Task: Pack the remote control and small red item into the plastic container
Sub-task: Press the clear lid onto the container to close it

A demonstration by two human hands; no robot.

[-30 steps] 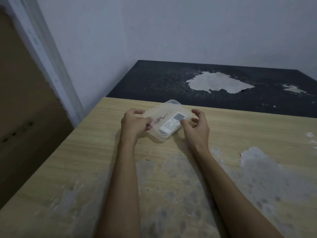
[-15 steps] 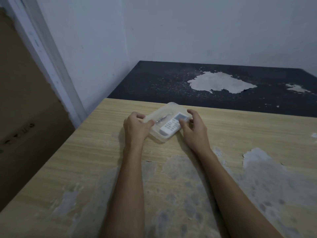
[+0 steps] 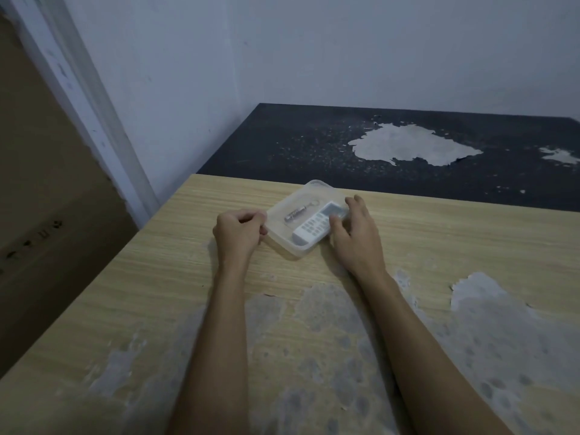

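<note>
The worktop [image 3: 439, 240] is pale yellow-tan with fine wood grain, and large grey blotchy patches show where its surface has peeled. The container [image 3: 277, 233] is clear, faintly milky plastic. In it, the remote [image 3: 315, 229] is white with rows of pale grey buttons and a greyish screen, and the small item [image 3: 296, 212] looks dull silver-grey in this light. Behind lies a black surface [image 3: 282, 146] speckled white, with whitish bare patches. The wall [image 3: 314, 51] is bluish-white.

Dim, bluish light — soft, wide-angle distortion
</note>
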